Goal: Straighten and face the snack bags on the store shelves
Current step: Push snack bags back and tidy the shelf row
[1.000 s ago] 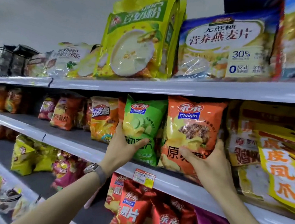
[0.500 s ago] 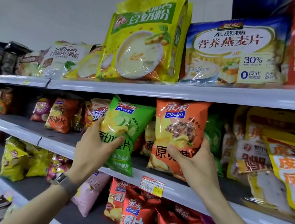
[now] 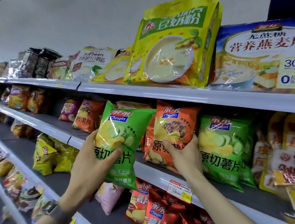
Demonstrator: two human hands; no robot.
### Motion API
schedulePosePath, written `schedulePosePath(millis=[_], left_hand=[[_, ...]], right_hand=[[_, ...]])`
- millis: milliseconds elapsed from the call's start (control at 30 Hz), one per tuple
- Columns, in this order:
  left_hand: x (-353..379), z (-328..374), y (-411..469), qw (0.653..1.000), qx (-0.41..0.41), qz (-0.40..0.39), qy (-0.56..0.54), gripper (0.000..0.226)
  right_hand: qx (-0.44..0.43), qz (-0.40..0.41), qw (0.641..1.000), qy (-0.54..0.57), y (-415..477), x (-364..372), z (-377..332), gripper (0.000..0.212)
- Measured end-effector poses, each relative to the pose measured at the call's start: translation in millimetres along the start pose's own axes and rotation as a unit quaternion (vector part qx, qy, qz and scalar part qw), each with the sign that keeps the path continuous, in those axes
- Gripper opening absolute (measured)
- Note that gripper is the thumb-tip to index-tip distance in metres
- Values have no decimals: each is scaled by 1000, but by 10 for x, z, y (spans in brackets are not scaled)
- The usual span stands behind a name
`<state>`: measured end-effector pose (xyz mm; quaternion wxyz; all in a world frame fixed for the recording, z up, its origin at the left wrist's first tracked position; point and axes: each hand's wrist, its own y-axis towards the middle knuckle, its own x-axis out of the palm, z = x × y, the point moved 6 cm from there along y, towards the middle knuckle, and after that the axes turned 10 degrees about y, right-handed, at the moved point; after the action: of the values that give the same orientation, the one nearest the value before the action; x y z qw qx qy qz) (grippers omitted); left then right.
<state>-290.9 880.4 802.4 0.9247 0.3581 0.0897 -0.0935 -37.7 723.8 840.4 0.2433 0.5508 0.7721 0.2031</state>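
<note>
- Head view, up and left of the price tag (image 3: 180, 191): green chip bag (image 3: 119, 141), off the middle shelf (image 3: 154, 174) and hanging in front of its lip, face outward, slightly tilted.
- Left hand (image 3: 89, 167) wrapped round that bag's left edge, thumb across the printed front, other fingers hidden behind.
- Straight above the price tag: orange chip bag (image 3: 174, 131), upright on the shelf, with the right hand (image 3: 184, 156) clamped on its lower right side, thumb on the front and fingers curled round the edge.
- Up and right of the price tag: second green bag (image 3: 221, 149), standing face forward, just beside the orange one.
- Probably feather-light, air-puffed and soft; glossy film, so likely slippery and crackly; brittle crisps inside. Best taken by the side edges or bottom seam with a loose hold, never squeezed across the belly.
- Readable: "Qinqin" with 亲亲 on all three bags; 原切薯片 on both green ones, partly covered on the orange.
- Below the price tag: red bags (image 3: 158, 218), same Qinqin logo, 薯片.
- Well above the price tag, on the top shelf: yellow-green pouch (image 3: 172, 46) marked 豆奶粉; blue pack (image 3: 267, 57) marked 无蔗糖 营养燕麦片, "30%" and "0 反式"; further left, white bag (image 3: 91, 61) reading "Soybean".
</note>
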Motion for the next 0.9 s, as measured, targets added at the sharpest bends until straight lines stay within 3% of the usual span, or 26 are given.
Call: schedulePosePath(millis=[133,367,467,600,667,733,800,900], left_hand=[[41,94,-93,1000,18,-11,-10,74],[257,385,-230,997,49,-42,-41,81],[370,529,-310,994,71,-62,-52,81],[562,713,-399,989,85,-88,-84,80],[689,839,-441,987,99,-95,-82,82],[853,974,-462,985,114,-106,-79,89],[1053,1115,-469,980,121,-129,-87,94],[1307,1344,-512,971,139,-167,-104,91]], right_hand=[[18,-14,999,-26,47,11,12,98],[-21,-12,999,-34,-98,-127,-109,116],[-52,-4,999,11,-286,-285,-210,94],[-70,-24,981,180,-649,-545,-368,47],[-62,-72,971,217,-778,-619,-409,49],[-61,-112,977,174,-807,-682,-396,62],[-50,-108,987,111,-706,-841,-340,83],[-14,-82,995,53,-450,-1176,-294,92]])
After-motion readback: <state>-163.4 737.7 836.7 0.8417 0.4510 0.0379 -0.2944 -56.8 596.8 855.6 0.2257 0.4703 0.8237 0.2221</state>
